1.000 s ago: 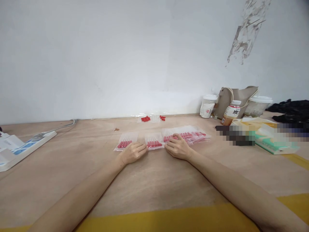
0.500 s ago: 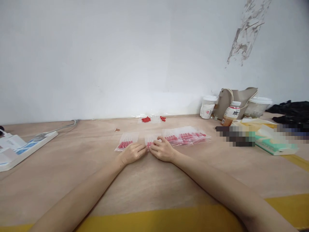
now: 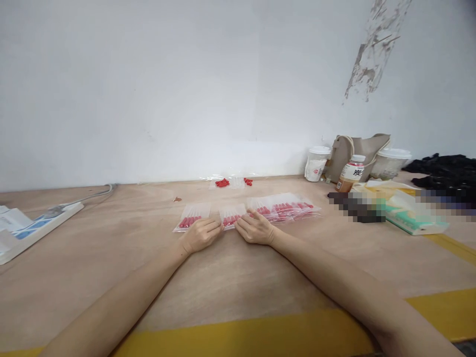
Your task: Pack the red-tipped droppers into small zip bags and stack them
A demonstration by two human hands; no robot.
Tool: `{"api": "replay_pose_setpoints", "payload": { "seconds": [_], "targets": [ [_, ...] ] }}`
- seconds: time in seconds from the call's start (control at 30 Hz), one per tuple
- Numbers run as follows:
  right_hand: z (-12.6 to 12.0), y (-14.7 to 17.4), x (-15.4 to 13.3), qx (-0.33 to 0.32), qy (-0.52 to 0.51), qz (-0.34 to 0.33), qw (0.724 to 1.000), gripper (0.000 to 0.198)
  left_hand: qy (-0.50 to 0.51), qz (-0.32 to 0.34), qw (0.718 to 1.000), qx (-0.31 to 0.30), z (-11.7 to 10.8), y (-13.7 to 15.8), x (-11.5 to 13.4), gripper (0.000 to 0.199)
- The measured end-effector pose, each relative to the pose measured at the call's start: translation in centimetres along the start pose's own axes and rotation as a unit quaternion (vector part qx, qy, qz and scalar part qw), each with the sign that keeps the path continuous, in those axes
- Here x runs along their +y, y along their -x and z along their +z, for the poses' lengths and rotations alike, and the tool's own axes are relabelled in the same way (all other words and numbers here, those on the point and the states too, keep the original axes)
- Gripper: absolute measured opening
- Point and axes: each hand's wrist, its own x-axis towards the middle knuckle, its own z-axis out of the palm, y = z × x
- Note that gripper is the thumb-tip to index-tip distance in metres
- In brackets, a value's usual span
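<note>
A small clear plastic bag (image 3: 229, 210) lies flat in the middle, with several red-ended pale sticks inside. My left hand (image 3: 203, 234) is closed, its fingertips pinching the bag's near left corner. Closed too, my right hand (image 3: 256, 227) grips the near edge at the bag's right corner and covers part of it. Just left of it rests another filled bag (image 3: 192, 215), partly behind my left hand. To the right, several overlapping filled bags (image 3: 284, 207) form a spread pile. What exactly the red-ended sticks are is too small to tell.
Loose red pieces (image 3: 222, 183) lie on clear plastic by the wall. A power strip (image 3: 44, 225) sits at left. At right stand a lidded cup (image 3: 317, 163), a drink bottle (image 3: 350, 173), a grey bag (image 3: 336, 153) and a green tissue pack (image 3: 416, 213). Yellow tape (image 3: 241, 341) runs along the front.
My right hand has slid right along the bag's near edge, away from my left hand, so more of the red ends show. The whole view has shifted slightly.
</note>
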Motion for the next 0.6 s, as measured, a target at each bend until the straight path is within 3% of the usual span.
{"api": "replay_pose_setpoints", "payload": {
  "seconds": [0.33, 0.5, 0.6],
  "targets": [
    [-1.4, 2.8, 1.4, -0.031, 0.001, 0.071, 0.997, 0.027, 0.015, -0.017, 1.000, -0.019, 0.0, 0.0, 0.2, 0.023],
    [-1.3, 2.8, 0.9, -0.025, -0.027, 0.121, 0.992, 0.027, 0.075, -0.145, 0.986, -0.044, -0.2, -0.5, 1.3, 0.017],
    [-1.2, 2.4, 0.4, -0.025, -0.053, 0.139, 0.989, 0.025, 0.088, -0.193, 0.975, -0.072, 0.0, -1.1, 1.8, 0.025]
  ]
}}
